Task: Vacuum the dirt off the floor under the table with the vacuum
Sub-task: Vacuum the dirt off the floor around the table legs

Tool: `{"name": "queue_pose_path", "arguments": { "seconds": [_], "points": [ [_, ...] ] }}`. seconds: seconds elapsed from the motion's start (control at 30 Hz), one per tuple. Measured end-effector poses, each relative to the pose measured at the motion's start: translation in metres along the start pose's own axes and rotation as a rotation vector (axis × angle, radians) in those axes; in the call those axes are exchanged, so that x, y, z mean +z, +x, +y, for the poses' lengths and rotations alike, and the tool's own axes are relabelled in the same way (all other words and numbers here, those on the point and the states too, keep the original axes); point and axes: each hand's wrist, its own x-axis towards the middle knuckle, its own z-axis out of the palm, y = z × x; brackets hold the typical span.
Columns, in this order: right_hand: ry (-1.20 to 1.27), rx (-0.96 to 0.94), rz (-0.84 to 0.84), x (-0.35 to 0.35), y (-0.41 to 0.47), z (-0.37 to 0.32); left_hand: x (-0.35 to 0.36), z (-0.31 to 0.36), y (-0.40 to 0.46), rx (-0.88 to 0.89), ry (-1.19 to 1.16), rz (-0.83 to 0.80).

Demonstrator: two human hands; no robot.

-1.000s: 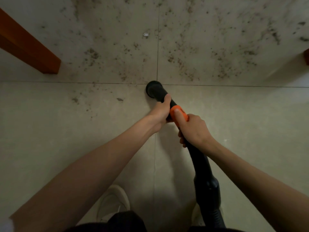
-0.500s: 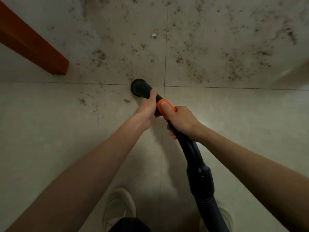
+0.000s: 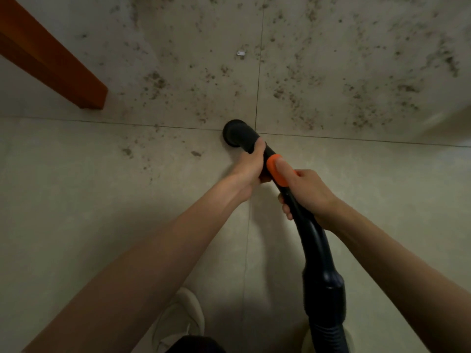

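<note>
Black vacuum pipe (image 3: 309,233): I see its nozzle (image 3: 235,133) on the floor (image 3: 76,200) at the tile joint, dirt (image 3: 293,98) beyond. Left hand (image 3: 251,165) and right hand (image 3: 307,192) grip it, thumb on orange button (image 3: 274,165). Table leg (image 3: 51,59) top-left corner.

Table leg (image 3: 54,63) blocks far left; open floor (image 3: 356,174) ahead and right.
</note>
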Motion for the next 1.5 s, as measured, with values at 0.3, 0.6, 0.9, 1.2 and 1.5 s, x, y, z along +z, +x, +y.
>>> {"name": "queue_pose_path", "arguments": {
  "seconds": [0.3,0.6,0.9,1.2,1.5],
  "points": [
    [0.105,0.102,-0.110,-0.021,-0.002,-0.003,0.006,0.000,-0.005,-0.013,0.031,-0.116],
    [0.007,0.149,-0.314,-0.003,-0.007,-0.010,-0.023,-0.019,-0.025,-0.022,-0.124,0.017],
    [-0.031,0.169,-0.359,0.016,0.002,-0.028,-0.044,-0.008,-0.025,-0.018,-0.203,0.098],
    [-0.106,0.092,-0.296,0.047,0.011,-0.053,-0.067,0.014,-0.016,0.009,-0.290,0.148],
    [-0.224,0.209,-0.396,0.030,-0.011,-0.041,-0.057,-0.020,-0.047,-0.080,-0.375,0.127]
  ]
}}
